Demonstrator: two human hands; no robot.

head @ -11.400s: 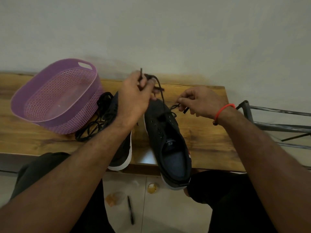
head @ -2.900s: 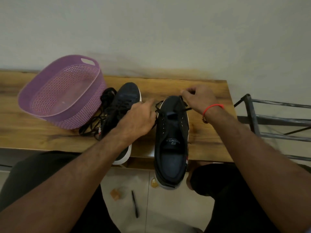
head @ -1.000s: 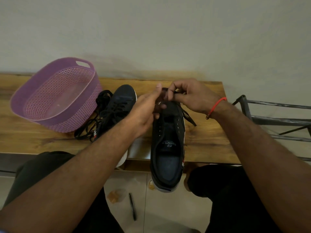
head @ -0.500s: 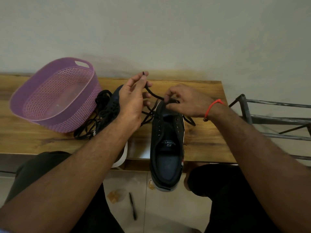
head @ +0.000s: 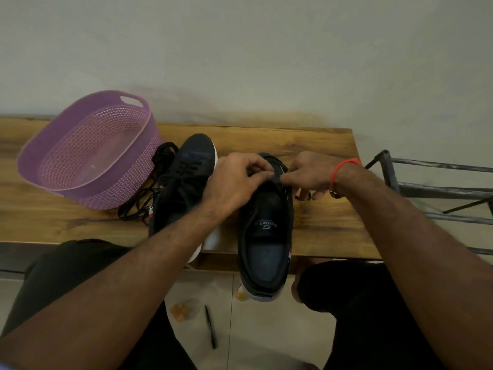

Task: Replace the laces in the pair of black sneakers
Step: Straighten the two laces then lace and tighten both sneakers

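Two black sneakers were seen on a wooden bench (head: 314, 145) set against a pale wall, as a seated person worked at the laces. The right sneaker (head: 265, 236) lay with its toe toward the wall and its heel overhanging the near edge of the bench; its tongue was folded up and a white logo could be read on the insole. Both hands were brought together over the front eyelets of this shoe. The left hand (head: 234, 182) was held with fingers curled, thumb and forefinger pinched on a black lace (head: 277, 177) at the top of the shoe's throat. The right hand (head: 312, 173), marked by a red thread bracelet (head: 344, 166) at the wrist, was likewise curled, its fingertips pressed to the same lace just beside the left thumb; a short lace end (head: 302, 196) was seen hanging below its lower fingers, though whether that end was gripped could not be told.

The left sneaker (head: 184, 182) was laid just beside the first, already laced, its white sole partly hidden under the left forearm. A loose tangle of black laces (head: 144, 201) was piled against its outer side, touching the base of a purple perforated basket (head: 88, 148) placed at the left of the bench. A metal rack (head: 426, 188) was visible to the right of the bench. On the tiled floor (head: 266, 329) below, between the person's knees, a dark pen (head: 210, 327) was seen lying.
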